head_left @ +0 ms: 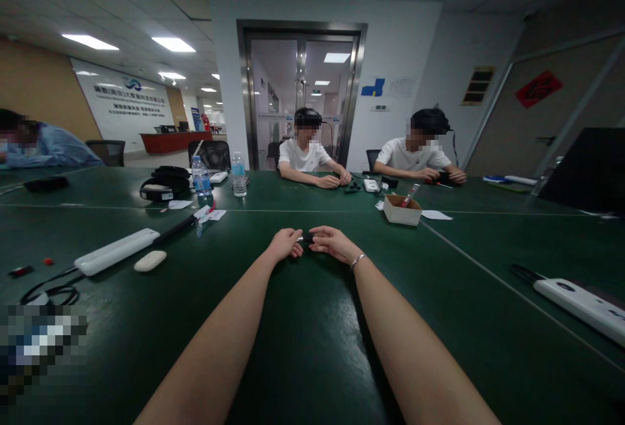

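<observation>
Above the green table (pixel 303 347), my two hands meet around a small black object with a silvery end (pixel 306 238). The fingers of my left hand (pixel 286 245) are closed at its silvery end. My right hand (pixel 333 243), with a bracelet at the wrist, pinches the dark end from the other side. The object's exact kind is too small to make out, and the fingers partly cover it.
Left lie a white power strip (pixel 117 250), a pale oval object (pixel 150 261) and a black case (pixel 165 184) near water bottles (pixel 239 176). A small open box (pixel 402 210) stands ahead right; another power strip (pixel 581 304) lies far right. Two people sit opposite.
</observation>
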The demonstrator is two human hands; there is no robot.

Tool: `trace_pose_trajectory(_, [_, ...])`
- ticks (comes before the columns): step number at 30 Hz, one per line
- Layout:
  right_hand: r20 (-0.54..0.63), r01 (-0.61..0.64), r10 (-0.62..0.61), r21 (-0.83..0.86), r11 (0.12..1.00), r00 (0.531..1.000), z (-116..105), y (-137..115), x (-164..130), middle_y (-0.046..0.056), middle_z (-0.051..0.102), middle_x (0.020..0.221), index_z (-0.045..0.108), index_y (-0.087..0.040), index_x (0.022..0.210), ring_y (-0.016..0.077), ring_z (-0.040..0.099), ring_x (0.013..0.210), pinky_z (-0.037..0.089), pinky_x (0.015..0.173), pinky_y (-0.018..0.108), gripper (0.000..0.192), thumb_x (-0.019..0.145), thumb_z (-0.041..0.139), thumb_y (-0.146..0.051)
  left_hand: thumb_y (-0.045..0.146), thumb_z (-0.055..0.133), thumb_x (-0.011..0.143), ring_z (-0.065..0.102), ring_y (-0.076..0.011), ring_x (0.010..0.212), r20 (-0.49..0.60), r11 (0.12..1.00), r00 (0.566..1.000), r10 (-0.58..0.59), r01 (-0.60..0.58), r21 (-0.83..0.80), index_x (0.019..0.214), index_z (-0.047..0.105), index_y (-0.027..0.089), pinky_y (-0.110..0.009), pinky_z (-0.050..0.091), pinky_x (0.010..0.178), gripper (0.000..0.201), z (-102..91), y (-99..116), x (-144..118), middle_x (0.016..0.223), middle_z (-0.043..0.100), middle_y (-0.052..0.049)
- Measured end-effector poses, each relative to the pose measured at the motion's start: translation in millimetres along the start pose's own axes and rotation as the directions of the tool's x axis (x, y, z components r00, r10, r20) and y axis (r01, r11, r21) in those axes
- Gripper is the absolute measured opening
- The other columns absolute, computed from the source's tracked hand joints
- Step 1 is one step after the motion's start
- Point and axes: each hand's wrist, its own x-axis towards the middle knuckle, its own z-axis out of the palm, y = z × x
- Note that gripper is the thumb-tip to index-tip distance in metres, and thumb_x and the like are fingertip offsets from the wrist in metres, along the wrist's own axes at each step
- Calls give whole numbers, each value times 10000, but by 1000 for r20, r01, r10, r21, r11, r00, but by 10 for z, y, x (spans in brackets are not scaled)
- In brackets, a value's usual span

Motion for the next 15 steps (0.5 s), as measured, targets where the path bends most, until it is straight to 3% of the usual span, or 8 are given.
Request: trace_pose_trajectory(15, [20,-14,14,-13,1000,1000,0,0,2,76,640,824,559,-92,975,148,664,686,558,703,260,250,747,595,2,426,368,859,494,-90,391,23,992,1000,16,-18,126,876,510,103,-179,357,386,353,-51,7,-25,514,570,-11])
